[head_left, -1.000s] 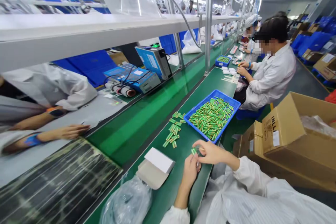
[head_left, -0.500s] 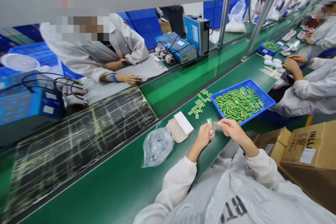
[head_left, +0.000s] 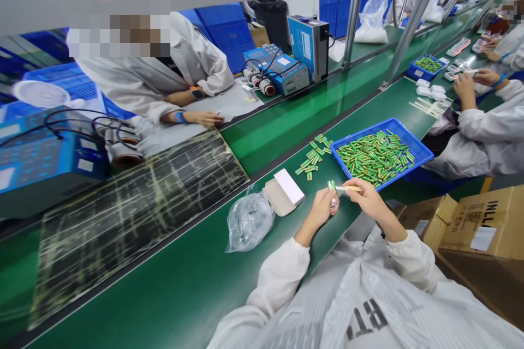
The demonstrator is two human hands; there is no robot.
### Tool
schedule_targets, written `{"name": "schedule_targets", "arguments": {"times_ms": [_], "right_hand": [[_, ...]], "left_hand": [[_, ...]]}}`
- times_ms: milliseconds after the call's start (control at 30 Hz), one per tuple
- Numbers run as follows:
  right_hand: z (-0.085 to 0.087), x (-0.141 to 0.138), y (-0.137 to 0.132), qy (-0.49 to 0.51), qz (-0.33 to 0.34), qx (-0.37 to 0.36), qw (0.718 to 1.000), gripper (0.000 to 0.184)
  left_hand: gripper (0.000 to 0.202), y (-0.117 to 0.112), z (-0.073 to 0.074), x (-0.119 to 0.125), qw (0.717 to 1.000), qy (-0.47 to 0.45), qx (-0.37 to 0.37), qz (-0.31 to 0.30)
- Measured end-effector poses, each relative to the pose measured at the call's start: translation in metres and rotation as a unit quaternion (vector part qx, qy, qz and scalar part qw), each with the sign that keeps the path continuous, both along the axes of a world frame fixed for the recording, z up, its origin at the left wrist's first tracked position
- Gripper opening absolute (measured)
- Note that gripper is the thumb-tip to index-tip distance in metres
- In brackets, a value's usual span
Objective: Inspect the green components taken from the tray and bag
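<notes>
Green belt surface point(head_left: 176, 267) carrying a blue plastic tray point(head_left: 409, 139) heaped with green cylindrical batteries point(head_left: 374, 158), with a loose batch point(head_left: 313, 155) lying beside it. The left hand point(head_left: 321, 210) pinched one small battery point(head_left: 331, 185) upright in curled fingers, just off the tray's corner. The right hand point(head_left: 370, 202), nearly closed, held a thin pale strip point(head_left: 352, 188), its tip just beside the battery. The cell appeared light, stiff and smooth, likely slippery, and best gripped by its barrel.
</notes>
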State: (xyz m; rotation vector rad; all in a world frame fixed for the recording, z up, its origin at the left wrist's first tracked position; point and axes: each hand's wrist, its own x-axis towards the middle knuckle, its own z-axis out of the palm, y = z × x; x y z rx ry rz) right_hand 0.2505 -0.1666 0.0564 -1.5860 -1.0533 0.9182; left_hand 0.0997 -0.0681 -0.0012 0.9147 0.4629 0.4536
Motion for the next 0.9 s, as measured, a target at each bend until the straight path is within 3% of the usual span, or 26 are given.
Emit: {"name": "schedule_targets", "arguments": {"times_ms": [167, 400, 500, 633, 733, 833, 900], "right_hand": [[0.006, -0.002, 0.001, -0.05, 0.0, 0.014, 0.999, 0.031], [0.009, -0.003, -0.004, -0.064, 0.058, -0.008, 0.996, 0.031], [-0.001, -0.009, -0.003, -0.041, 0.072, -0.024, 0.996, 0.038], [-0.017, -0.019, 0.001, 0.044, 0.027, -0.022, 0.998, 0.05], [-0.021, -0.014, -0.001, 0.123, 0.044, -0.041, 0.991, 0.052], [-0.016, 0.0, -0.006, 0.171, 0.081, -0.062, 0.98, 0.051], [-0.012, 0.009, -0.009, 0.182, 0.098, -0.073, 0.976, 0.051]], "left_hand": [[0.061, 0.001, -0.004, -0.001, 0.999, 0.005, 0.031, -0.016], [0.058, 0.009, -0.001, -0.013, 0.977, 0.061, 0.182, -0.092], [0.057, 0.004, 0.0, -0.008, 0.982, 0.06, 0.173, -0.046], [0.057, -0.006, 0.003, 0.0, 0.985, 0.07, 0.144, 0.057], [0.057, 0.001, 0.016, -0.007, 0.973, 0.087, 0.214, -0.019], [0.055, 0.015, 0.036, -0.019, 0.936, 0.105, 0.311, -0.125], [0.054, 0.021, 0.047, -0.022, 0.918, 0.112, 0.349, -0.152]]}}
